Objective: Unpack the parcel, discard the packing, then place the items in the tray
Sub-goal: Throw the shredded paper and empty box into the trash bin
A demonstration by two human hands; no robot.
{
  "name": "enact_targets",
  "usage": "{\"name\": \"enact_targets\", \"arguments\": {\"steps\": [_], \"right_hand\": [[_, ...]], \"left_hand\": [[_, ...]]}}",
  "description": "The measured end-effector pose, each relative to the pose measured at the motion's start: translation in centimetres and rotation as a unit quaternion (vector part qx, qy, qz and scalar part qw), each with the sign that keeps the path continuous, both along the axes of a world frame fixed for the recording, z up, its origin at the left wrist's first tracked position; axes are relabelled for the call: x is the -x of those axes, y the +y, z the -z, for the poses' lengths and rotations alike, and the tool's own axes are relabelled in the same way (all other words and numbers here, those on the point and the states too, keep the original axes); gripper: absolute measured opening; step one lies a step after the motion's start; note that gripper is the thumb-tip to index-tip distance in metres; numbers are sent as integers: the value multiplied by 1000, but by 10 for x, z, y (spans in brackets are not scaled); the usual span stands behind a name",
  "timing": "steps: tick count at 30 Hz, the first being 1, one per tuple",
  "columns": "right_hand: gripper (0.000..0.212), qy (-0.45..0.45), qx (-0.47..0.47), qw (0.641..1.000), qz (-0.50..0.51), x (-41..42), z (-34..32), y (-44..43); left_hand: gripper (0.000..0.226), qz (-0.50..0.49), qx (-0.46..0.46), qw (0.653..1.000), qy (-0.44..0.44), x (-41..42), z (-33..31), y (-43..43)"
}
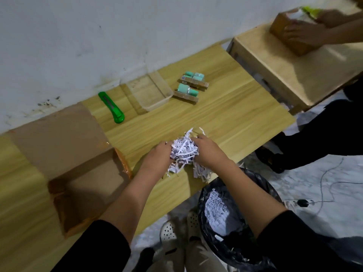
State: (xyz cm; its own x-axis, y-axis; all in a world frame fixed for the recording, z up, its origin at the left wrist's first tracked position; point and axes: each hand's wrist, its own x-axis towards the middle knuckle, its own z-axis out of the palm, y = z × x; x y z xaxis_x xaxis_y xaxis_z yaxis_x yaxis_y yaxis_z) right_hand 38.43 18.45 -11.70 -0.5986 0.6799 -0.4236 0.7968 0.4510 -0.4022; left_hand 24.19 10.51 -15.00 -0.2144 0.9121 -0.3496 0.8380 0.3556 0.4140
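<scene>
My left hand and my right hand press together around a clump of white shredded paper near the table's front edge. Loose strands hang below the hands. The open cardboard parcel lies to the left with its flaps spread. A clear plastic tray stands at the back by the wall. Right of the tray lie two packs of teal items on cardboard backing.
A green utility knife lies left of the tray. A black-lined bin holding shredded paper stands on the floor below the table edge. At the far right, another person's hands hold a cardboard box on a second table.
</scene>
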Motion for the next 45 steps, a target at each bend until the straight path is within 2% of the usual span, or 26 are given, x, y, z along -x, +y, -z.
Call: {"name": "enact_targets", "arguments": {"steps": [6, 11, 15, 20, 24, 29, 35, 41, 45], "right_hand": [[67, 22, -15, 994, 104, -56, -44, -2], [62, 20, -22, 978, 207, -144, -60, -7], [56, 9, -9, 956, 294, -225, -41, -23], [48, -9, 43, 934, 355, -290, 15, -56], [53, -30, 110, 927, 358, -312, 65, -71], [55, -13, 148, 920, 364, -319, 93, -80], [83, -23, 163, 920, 357, -316, 102, -84], [66, -10, 141, 933, 331, -308, 92, -78], [60, 18, 97, 944, 316, -284, 66, -67]], "left_hand": [[43, 72, -49, 996, -28, -43, -41, 23], [36, 176, -55, 983, -23, -121, -64, 51], [38, 251, -30, 967, -43, -204, -49, 59], [46, 270, 37, 958, -91, -275, 13, 40], [52, 268, 99, 954, -92, -296, 58, 25], [60, 273, 138, 948, -91, -301, 88, 16], [62, 286, 163, 941, -84, -298, 97, 7], [58, 313, 149, 936, -68, -285, 82, 6], [50, 268, 42, 959, -80, -255, 47, 9]]}}
